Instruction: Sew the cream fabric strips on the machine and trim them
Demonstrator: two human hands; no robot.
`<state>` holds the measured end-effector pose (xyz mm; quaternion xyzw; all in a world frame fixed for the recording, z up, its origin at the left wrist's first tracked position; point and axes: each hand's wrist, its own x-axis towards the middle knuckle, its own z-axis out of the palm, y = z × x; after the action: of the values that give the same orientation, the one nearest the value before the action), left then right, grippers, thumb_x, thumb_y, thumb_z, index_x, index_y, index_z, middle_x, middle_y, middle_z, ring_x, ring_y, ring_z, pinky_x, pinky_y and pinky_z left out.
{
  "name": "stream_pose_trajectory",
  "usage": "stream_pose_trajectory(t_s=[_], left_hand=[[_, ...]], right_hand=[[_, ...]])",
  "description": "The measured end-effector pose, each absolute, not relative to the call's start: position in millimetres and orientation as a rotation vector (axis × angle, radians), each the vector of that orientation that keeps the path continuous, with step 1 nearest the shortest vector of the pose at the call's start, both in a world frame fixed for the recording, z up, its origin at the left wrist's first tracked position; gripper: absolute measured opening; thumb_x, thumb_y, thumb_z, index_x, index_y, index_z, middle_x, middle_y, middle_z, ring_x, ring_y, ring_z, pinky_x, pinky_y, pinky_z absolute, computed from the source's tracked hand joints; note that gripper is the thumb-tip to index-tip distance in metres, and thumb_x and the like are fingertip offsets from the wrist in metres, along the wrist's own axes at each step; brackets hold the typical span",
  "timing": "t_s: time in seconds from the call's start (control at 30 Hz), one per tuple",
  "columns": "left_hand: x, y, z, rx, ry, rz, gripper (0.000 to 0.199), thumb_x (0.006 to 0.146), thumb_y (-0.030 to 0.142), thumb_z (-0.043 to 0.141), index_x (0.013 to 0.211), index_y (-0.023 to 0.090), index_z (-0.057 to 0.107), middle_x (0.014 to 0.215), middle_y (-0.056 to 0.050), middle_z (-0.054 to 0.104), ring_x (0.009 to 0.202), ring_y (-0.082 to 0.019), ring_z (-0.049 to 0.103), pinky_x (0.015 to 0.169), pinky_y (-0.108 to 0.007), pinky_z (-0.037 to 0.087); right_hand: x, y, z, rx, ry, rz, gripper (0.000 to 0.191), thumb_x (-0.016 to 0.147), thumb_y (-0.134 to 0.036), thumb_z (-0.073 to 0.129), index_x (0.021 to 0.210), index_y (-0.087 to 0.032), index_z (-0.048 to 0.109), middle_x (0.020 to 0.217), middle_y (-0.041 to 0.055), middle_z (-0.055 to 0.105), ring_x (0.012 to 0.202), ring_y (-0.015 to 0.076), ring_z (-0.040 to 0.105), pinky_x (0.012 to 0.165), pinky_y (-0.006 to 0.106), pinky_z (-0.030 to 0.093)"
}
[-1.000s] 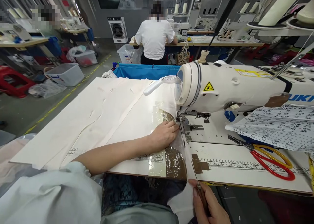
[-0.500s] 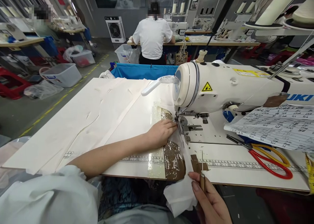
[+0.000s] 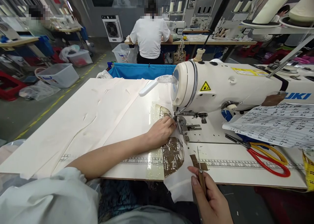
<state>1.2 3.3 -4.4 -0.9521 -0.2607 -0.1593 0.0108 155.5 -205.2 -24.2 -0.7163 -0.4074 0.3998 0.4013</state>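
Observation:
My left hand (image 3: 162, 131) lies beside the needle area of the white sewing machine (image 3: 220, 83), its fingers curled together at the edge of a strip of white fabric (image 3: 183, 184). What the fingertips pinch is partly hidden. The fabric runs from the presser foot (image 3: 175, 117) down over the table's front edge. Under my left hand a brown, tape-covered patch (image 3: 173, 155) shows on the table. Near that front edge my right hand (image 3: 212, 196) is closed round the wooden handle of an awl (image 3: 201, 181), its metal point upward, just right of the fabric.
Red-and-yellow-handled scissors (image 3: 268, 158) lie at right, below handwritten paper sheets (image 3: 272, 122). A yellow tape measure (image 3: 307, 170) hangs at the right edge. Large white fabric (image 3: 80, 119) covers the left tabletop (image 3: 137, 175). Behind is a blue cloth bin (image 3: 144, 70); a person (image 3: 150, 37) sits beyond.
My left hand's fingers have gone from stretched flat to curled at the presser foot. The loose fabric end has moved up toward the table. My right hand still holds the awl, now tilted leftward.

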Motion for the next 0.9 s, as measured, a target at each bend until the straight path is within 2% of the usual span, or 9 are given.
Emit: stream_pose_trajectory(t_s=[0.13,0.2,0.4,0.63,0.77,0.9], left_hand=[[-3.8,9.0,-6.7,-3.053,-0.701,-0.619,0.031,0.089,0.003,0.043,0.112,0.008,0.064,0.106,-0.013,0.062,0.099,-0.022,0.053,0.084,-0.036,0.053],[-6.4,10.6,-7.4,-3.081,-0.642,-0.68,0.03,0.089,0.003,0.043,0.109,0.008,0.065,0.107,-0.012,0.062,0.099,-0.021,0.053,0.087,-0.036,0.053],[-6.7,13.4,-7.8,-3.044,-0.682,-0.671,0.029,0.091,0.007,0.044,0.112,0.008,0.064,0.112,-0.013,0.062,0.104,-0.023,0.054,0.085,-0.038,0.053],[-8.7,10.8,-3.5,-3.066,-0.634,-0.725,0.031,0.088,0.003,0.04,0.107,0.006,0.064,0.099,-0.012,0.064,0.09,-0.02,0.053,0.078,-0.033,0.051],[-9.6,10.9,-4.4,-3.073,-0.511,-0.666,0.027,0.09,0.01,0.044,0.105,0.008,0.066,0.106,-0.012,0.064,0.099,-0.022,0.055,0.083,-0.036,0.05],[-9.3,12.6,-5.1,-3.029,-0.571,-0.596,0.029,0.09,0.01,0.044,0.109,0.007,0.065,0.11,-0.013,0.064,0.103,-0.023,0.055,0.085,-0.037,0.05]], right_hand=[[152.2,-195.1,-20.2,-1.843,-1.068,0.955,0.058,0.084,-0.063,0.053,0.123,-0.022,0.064,0.133,0.01,0.062,0.11,0.0242,0.065,0.074,0.021,0.056],[147.9,-191.0,-17.0,-1.834,-1.085,0.895,0.056,0.086,-0.062,0.051,0.123,-0.022,0.064,0.13,0.0107,0.064,0.106,0.024,0.066,0.07,0.021,0.056],[138.0,-175.4,-1.9,-1.809,-1.19,0.705,0.043,0.091,-0.054,0.045,0.113,-0.022,0.065,0.117,0.0101,0.07,0.101,0.0227,0.067,0.081,0.026,0.053],[146.7,-160.0,-8.0,-1.775,-1.351,0.664,0.042,0.094,-0.052,0.042,0.115,-0.022,0.063,0.111,0.0109,0.071,0.091,0.022,0.068,0.069,0.025,0.054],[149.1,-151.0,-5.7,-1.765,-1.413,0.68,0.041,0.094,-0.05,0.04,0.115,-0.02,0.061,0.106,0.0118,0.072,0.085,0.0221,0.069,0.065,0.026,0.054],[146.5,-141.4,2.4,-1.763,-1.438,0.647,0.043,0.093,-0.05,0.04,0.111,-0.018,0.062,0.103,0.0132,0.073,0.084,0.0235,0.07,0.062,0.027,0.054]])
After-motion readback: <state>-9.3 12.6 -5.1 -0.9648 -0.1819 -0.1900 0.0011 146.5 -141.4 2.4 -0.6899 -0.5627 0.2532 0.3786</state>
